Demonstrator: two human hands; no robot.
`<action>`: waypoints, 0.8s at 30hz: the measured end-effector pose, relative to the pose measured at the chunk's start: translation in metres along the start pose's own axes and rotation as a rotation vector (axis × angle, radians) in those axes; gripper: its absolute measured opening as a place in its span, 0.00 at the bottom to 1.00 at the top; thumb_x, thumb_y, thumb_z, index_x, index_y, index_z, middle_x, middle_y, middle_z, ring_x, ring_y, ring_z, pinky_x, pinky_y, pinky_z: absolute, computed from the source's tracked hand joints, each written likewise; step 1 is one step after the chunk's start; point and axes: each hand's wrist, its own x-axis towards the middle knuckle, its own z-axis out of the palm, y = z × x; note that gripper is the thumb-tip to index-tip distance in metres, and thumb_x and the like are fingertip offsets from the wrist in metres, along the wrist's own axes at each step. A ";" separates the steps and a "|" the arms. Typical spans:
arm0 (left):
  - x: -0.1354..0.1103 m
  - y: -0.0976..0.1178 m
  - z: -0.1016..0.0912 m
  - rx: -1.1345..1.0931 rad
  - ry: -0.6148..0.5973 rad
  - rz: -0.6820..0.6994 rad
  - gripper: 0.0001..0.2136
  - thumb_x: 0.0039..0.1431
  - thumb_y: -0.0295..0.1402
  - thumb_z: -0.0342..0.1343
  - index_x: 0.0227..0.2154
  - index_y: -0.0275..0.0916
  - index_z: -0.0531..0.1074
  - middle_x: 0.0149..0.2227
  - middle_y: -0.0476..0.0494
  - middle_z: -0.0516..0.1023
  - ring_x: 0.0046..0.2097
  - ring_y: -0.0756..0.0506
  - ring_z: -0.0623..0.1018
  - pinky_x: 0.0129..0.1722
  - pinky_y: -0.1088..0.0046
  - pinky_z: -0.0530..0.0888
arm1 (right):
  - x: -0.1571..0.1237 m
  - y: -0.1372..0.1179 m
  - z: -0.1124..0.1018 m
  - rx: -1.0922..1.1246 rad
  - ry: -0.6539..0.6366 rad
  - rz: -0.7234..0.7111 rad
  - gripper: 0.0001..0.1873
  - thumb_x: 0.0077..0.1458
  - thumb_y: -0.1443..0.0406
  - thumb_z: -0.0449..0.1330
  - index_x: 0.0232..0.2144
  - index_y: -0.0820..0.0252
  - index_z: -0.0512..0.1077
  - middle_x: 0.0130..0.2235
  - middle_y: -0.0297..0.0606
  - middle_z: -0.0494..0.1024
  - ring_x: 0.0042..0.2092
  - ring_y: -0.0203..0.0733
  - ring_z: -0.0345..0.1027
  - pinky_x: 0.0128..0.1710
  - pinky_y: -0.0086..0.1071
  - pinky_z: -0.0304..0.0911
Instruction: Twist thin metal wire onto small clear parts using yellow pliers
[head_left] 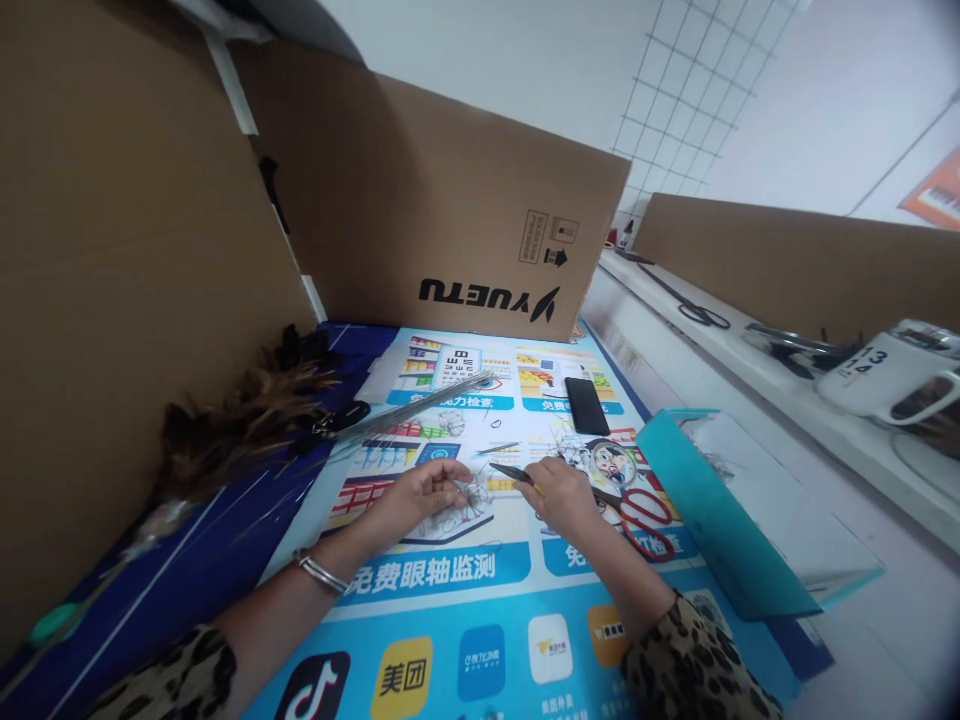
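My left hand [420, 492] rests on the printed poster, its fingers pinched on a small tangle of thin wire [469, 500]. My right hand [564, 492] is closed on a slim dark tool with a yellow handle [516, 474], whose tip points left toward the wire. A silver bangle [321, 573] sits on my left wrist. Both sleeves are leopard print.
A bundle of long thin wires [420, 405] lies to the left, next to dark feathers [247, 415]. A black phone [586, 405] lies beyond my hands. Red-handled scissors [645, 520] and a teal box [720, 510] are at the right. Cardboard walls [420, 200] stand behind.
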 end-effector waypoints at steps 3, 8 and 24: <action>-0.001 0.001 0.000 -0.042 0.013 0.011 0.16 0.47 0.34 0.61 0.40 0.37 0.68 0.42 0.41 0.72 0.37 0.46 0.75 0.32 0.75 0.69 | 0.000 0.004 0.001 -0.014 0.003 0.006 0.14 0.57 0.55 0.51 0.30 0.59 0.68 0.30 0.37 0.70 0.35 0.36 0.63 0.33 0.26 0.54; -0.001 0.004 0.000 -0.117 0.049 0.026 0.18 0.46 0.34 0.62 0.41 0.37 0.67 0.45 0.39 0.71 0.37 0.47 0.75 0.33 0.75 0.69 | 0.002 0.008 0.009 -0.038 0.083 0.047 0.14 0.57 0.57 0.51 0.31 0.60 0.69 0.30 0.38 0.70 0.36 0.36 0.63 0.35 0.26 0.55; 0.006 0.000 -0.010 -0.306 0.055 0.029 0.18 0.47 0.26 0.62 0.42 0.37 0.67 0.48 0.38 0.70 0.38 0.49 0.75 0.41 0.73 0.71 | 0.003 0.000 0.038 -0.004 0.111 0.028 0.15 0.58 0.56 0.49 0.31 0.61 0.69 0.29 0.38 0.70 0.36 0.36 0.63 0.37 0.27 0.56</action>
